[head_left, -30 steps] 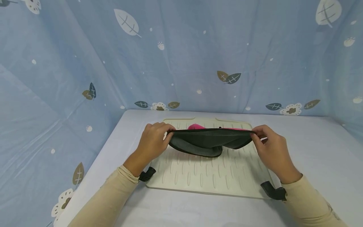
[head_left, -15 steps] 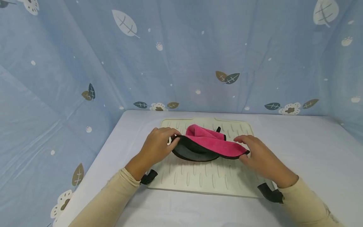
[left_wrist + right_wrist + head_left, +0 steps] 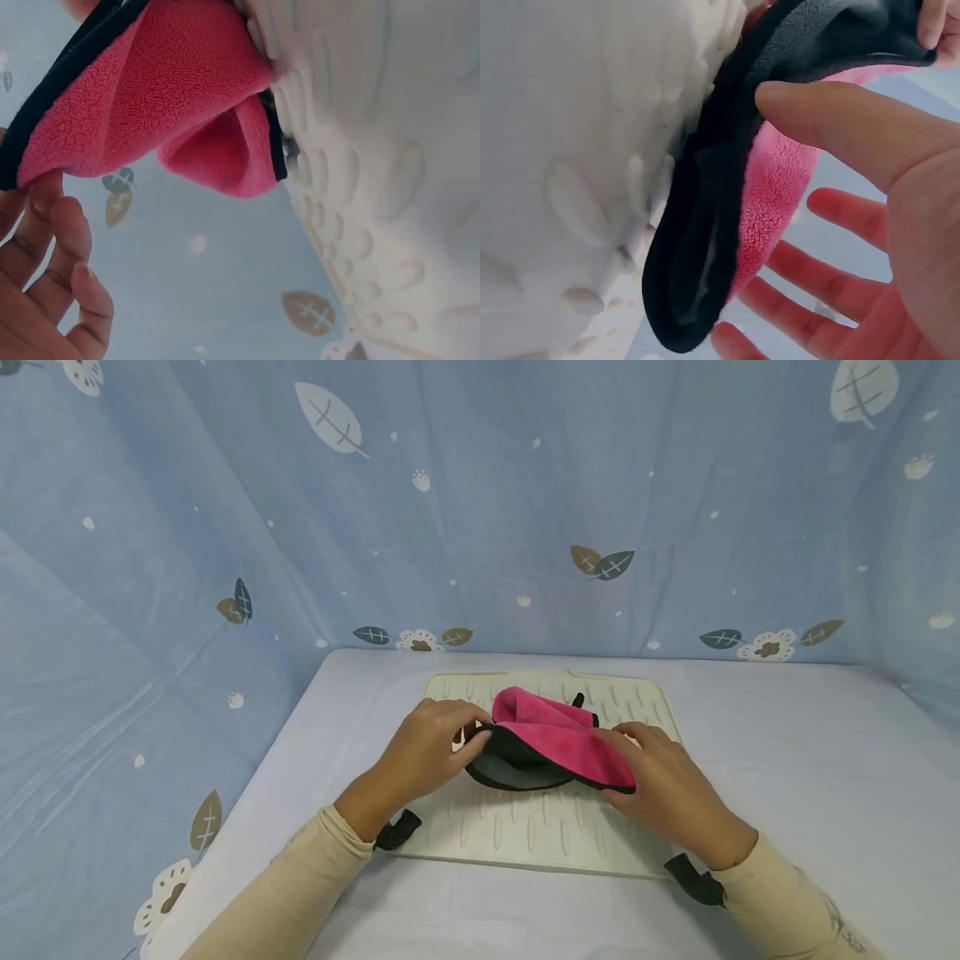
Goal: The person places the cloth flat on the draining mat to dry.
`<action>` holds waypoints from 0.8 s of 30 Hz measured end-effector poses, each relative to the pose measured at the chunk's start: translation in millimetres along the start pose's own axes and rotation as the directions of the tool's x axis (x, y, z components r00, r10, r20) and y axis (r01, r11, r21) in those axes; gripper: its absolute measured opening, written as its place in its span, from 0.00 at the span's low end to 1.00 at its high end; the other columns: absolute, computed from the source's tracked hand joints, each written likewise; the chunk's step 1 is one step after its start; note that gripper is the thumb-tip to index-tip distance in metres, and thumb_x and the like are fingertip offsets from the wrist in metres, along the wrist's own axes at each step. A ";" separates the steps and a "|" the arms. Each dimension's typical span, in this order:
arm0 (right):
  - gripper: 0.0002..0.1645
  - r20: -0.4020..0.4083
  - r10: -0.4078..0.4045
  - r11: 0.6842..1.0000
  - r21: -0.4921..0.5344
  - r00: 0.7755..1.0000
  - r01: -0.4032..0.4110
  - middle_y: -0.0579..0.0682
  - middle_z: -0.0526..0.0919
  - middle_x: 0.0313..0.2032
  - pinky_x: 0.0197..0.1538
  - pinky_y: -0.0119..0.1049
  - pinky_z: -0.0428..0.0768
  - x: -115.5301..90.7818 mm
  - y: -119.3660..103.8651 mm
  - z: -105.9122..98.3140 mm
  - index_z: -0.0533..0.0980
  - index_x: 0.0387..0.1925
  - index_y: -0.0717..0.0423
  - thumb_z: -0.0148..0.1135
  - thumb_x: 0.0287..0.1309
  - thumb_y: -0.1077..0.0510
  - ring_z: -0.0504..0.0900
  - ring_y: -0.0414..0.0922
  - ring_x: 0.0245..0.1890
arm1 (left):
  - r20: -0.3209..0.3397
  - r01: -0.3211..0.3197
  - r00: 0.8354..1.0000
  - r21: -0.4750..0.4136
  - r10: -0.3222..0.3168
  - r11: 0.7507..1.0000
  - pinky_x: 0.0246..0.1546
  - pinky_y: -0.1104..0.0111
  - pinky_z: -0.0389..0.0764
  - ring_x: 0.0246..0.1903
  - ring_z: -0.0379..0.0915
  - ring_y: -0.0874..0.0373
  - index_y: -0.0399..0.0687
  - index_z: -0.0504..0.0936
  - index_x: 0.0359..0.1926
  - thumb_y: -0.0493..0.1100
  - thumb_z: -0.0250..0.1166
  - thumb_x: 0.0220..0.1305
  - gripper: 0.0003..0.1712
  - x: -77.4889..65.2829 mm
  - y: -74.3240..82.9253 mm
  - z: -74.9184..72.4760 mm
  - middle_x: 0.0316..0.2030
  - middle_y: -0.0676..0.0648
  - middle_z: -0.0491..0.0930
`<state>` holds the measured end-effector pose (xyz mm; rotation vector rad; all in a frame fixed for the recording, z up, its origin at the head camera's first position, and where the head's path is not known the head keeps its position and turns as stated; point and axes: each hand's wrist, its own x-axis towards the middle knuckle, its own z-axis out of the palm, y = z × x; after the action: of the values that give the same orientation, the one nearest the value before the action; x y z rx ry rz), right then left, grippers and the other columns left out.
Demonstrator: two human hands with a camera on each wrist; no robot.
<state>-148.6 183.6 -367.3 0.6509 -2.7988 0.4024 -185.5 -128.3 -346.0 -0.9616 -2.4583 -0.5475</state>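
Note:
A folded cloth, plush pink on one face and dark grey on the other with black edging, lies bunched over the cream ridged mat. My left hand pinches its raised left corner between thumb and fingers. At the cloth's right end, my right hand rests around the edge. In the right wrist view, its thumb lies on the black-edged grey side while the loosely spread fingers are by the pink side. The left wrist view shows the pink face draping down to the mat.
The mat lies on a white-covered table. A blue patterned curtain hangs behind the table and along its left side. A small black loop sticks up at the back of the cloth.
The right hand let go of the stretched right corner and has moved left onto the cloth's edge. The pink side has folded toward me. The left hand shifted slightly right, still pinching.

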 end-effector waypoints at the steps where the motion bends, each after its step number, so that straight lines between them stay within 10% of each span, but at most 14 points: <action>1: 0.48 0.007 0.002 1.000 -0.003 1.000 -0.002 0.59 0.78 0.56 0.56 0.60 0.76 0.0 -0.1 0.3 0.72 0.66 0.52 0.82 0.40 0.54 0.76 0.60 0.57 | 0.006 -0.020 1.000 -0.007 0.020 1.000 0.33 0.68 0.70 0.26 0.73 0.65 0.50 0.85 0.42 0.43 0.69 0.64 0.07 0.1 0.7 0.0 0.26 0.57 0.80; 9: 0.58 0.093 -0.020 0.997 -0.072 0.995 0.027 0.57 0.79 0.52 0.51 0.58 0.79 -4.3 0.3 5.4 0.66 0.72 0.48 0.84 0.37 0.53 0.80 0.55 0.51 | 0.027 -0.094 0.995 -0.034 0.095 0.995 0.38 0.67 0.75 0.25 0.70 0.66 0.51 0.84 0.43 0.42 0.69 0.63 0.08 -0.3 5.0 -0.3 0.26 0.57 0.79; 17: 0.24 0.056 -0.057 0.996 -0.063 0.997 0.061 0.49 0.83 0.33 0.36 0.44 0.82 -0.3 4.8 -5.9 0.82 0.51 0.58 0.71 0.49 0.66 0.80 0.45 0.31 | 0.056 -0.060 0.997 -0.009 0.060 0.998 0.36 0.68 0.73 0.21 0.61 0.70 0.54 0.85 0.44 0.43 0.69 0.64 0.08 -1.0 3.9 -0.3 0.19 0.60 0.69; 24: 0.14 -0.004 0.061 0.998 0.029 0.998 -0.061 0.57 0.88 0.43 0.43 0.55 0.83 0.2 9.9 -20.3 0.84 0.45 0.60 0.66 0.55 0.68 0.87 0.55 0.43 | 0.244 0.050 0.968 0.028 -0.055 0.998 0.34 0.69 0.70 0.20 0.63 0.71 0.57 0.80 0.51 0.49 0.69 0.63 0.16 -2.8 2.4 2.5 0.21 0.62 0.71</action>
<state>-149.9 198.5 -350.5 0.5713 -2.8184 0.4556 -182.5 -126.9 -349.1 -1.0105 -2.7087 -0.4404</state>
